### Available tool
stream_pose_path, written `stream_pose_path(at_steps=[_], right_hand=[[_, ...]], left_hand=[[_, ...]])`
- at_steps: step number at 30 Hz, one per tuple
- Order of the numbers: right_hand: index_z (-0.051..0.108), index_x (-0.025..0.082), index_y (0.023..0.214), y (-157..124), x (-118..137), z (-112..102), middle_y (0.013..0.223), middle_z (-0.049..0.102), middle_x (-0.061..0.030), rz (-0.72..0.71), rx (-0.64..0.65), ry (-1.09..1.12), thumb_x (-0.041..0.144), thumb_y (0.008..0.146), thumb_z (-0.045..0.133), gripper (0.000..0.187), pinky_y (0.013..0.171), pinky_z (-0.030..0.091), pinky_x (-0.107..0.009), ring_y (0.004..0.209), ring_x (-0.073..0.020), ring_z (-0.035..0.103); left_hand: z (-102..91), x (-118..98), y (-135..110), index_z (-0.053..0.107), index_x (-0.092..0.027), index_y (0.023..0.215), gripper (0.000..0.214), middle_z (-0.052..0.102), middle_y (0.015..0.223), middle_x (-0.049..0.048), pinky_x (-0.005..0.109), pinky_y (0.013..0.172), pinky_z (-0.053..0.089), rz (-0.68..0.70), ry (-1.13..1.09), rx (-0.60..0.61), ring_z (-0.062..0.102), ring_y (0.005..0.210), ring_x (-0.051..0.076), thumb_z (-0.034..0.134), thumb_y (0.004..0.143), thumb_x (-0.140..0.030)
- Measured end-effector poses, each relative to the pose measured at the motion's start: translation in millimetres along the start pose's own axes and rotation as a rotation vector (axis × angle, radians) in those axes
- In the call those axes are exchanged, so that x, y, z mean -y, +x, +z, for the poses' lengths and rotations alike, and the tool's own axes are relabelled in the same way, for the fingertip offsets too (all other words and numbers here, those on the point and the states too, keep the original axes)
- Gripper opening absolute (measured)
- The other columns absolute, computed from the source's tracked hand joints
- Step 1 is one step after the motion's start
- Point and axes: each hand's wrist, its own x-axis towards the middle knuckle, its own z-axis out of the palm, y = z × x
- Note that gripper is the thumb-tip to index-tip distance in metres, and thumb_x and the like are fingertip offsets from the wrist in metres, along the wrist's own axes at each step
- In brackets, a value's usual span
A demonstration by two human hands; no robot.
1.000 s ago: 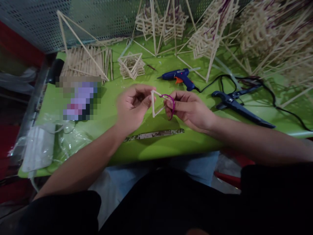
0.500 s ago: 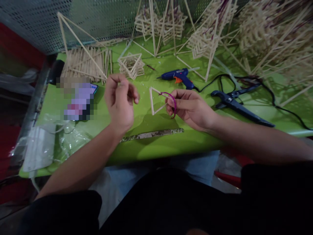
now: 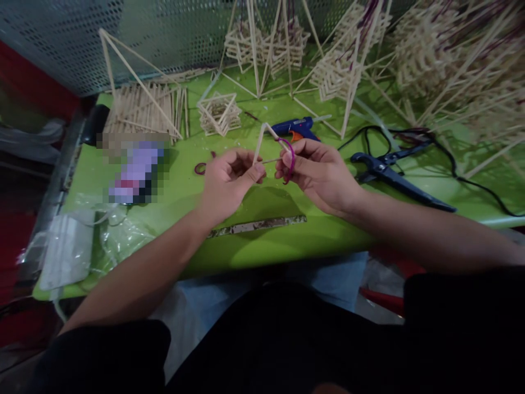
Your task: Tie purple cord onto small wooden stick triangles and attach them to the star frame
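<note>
Just above the flat strip near the front edge of the tabletop, the left hand is back at the work; half a second ago it was lifted away to the left with loose fingers, and now its grip is closed, thumb and forefinger pinching the lower corner of the stick triangle; the right hand has not let go in the meantime, its grip is closed on the opposite corner, where the purple band curves around the sticks and over the fingers; I judge that the piece is again supported from two sides, so it is steady for fine work on the band. The triangle is in the air between both hands, clear of the tabletop, and higher than before; its longest side stands almost upright, leaning a little right, and the apex points up and away from the person, toward the glue gun. A small purple ring, possibly a second band, lies left of the left hand; further right lie the dark shears; behind stand a small stick lattice and tall stick frames.
</note>
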Motion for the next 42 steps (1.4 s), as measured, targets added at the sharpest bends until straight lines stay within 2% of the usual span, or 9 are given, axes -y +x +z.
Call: stream_pose_path(at_steps=[8,14,18,22,26,32,36,38,42], right_hand=[[0.084,0.017,0.093,5,-6,-7,0.082,0.085,-0.0048,0.072,0.068,-0.22,0.036,0.079,0.107,0.032,0.066,0.064,-0.032,0.067,-0.0168,0.076],[0.082,0.021,0.086,13,3,-16,0.079,0.081,-0.0033,-0.149,-0.022,-0.423,0.03,0.094,0.094,0.017,0.059,0.059,-0.031,0.064,-0.0145,0.067],[0.077,0.025,0.085,21,14,-24,0.079,0.079,-0.0024,-0.306,-0.038,-0.522,0.038,0.099,0.095,0.026,0.06,0.057,-0.033,0.063,-0.0155,0.066],[0.077,0.024,0.086,22,13,-29,0.08,0.078,-0.0033,-0.352,0.007,-0.657,0.037,0.105,0.086,0.024,0.061,0.051,-0.035,0.065,-0.0161,0.062],[0.08,0.022,0.089,19,4,-29,0.082,0.079,-0.0035,-0.413,0.129,-0.917,0.028,0.102,0.079,0.014,0.071,0.05,-0.037,0.072,-0.0184,0.066],[0.085,0.021,0.097,16,-7,-23,0.089,0.082,-0.006,-0.389,0.233,-0.958,0.035,0.102,0.083,0.016,0.073,0.05,-0.036,0.074,-0.0187,0.069],[0.087,0.02,0.111,14,-12,-13,0.099,0.084,-0.0065,-0.223,0.133,-0.643,0.069,0.094,0.095,0.052,0.063,0.051,-0.031,0.071,-0.0145,0.064],[0.086,0.02,0.108,12,-14,-7,0.1,0.085,-0.0069,-0.164,0.131,-0.496,0.078,0.087,0.097,0.064,0.065,0.057,-0.03,0.072,-0.0144,0.067],[0.085,0.019,0.097,6,-15,4,0.089,0.085,-0.0057,-0.068,0.166,-0.366,0.075,0.083,0.101,0.06,0.064,0.064,-0.03,0.066,-0.0139,0.07]], left_hand=[[-3.5,-5,8,0.084,-0.026,0.102,0.038,0.081,0.085,0.0018,0.031,0.063,0.063,0.129,0.092,-0.226,0.073,0.067,0.014,0.089,0.106,-0.063],[-16.1,-11,16,0.079,-0.029,0.099,0.041,0.075,0.082,-0.0032,0.034,0.055,0.05,0.236,0.095,-0.355,0.063,0.064,0.012,0.091,0.103,-0.068],[-57.7,-16,35,0.083,-0.031,0.098,0.031,0.077,0.082,-0.0059,0.035,0.058,0.047,0.33,0.007,-0.411,0.062,0.068,0.011,0.099,0.1,-0.058],[-110.5,-9,56,0.083,-0.031,0.088,0.04,0.08,0.083,-0.005,0.041,0.056,0.05,0.046,-0.021,-0.248,0.059,0.061,0.013,0.109,0.083,-0.062],[-129.5,-7,62,0.076,-0.029,0.092,0.043,0.083,0.093,-0.0018,0.044,0.065,0.059,-0.015,-0.094,-0.171,0.068,0.073,0.017,0.104,0.091,-0.062],[-101.5,-15,52,0.079,-0.028,0.095,0.037,0.081,0.091,0.0001,0.034,0.055,0.054,-0.053,-0.159,-0.134,0.068,0.068,0.014,0.104,0.092,-0.055],[-63.3,-18,40,0.081,-0.024,0.098,0.045,0.084,0.088,0.0035,0.031,0.046,0.048,-0.098,-0.128,-0.044,0.064,0.054,0.012,0.105,0.087,-0.06],[-42.9,-21,31,0.08,-0.023,0.099,0.046,0.085,0.091,0.005,0.032,0.057,0.059,-0.104,-0.119,-0.028,0.071,0.061,0.014,0.104,0.087,-0.06],[-12.5,-28,14,0.076,-0.022,0.103,0.038,0.088,0.103,0.0055,0.036,0.083,0.069,-0.113,-0.096,-0.018,0.081,0.082,0.018,0.095,0.097,-0.054]])
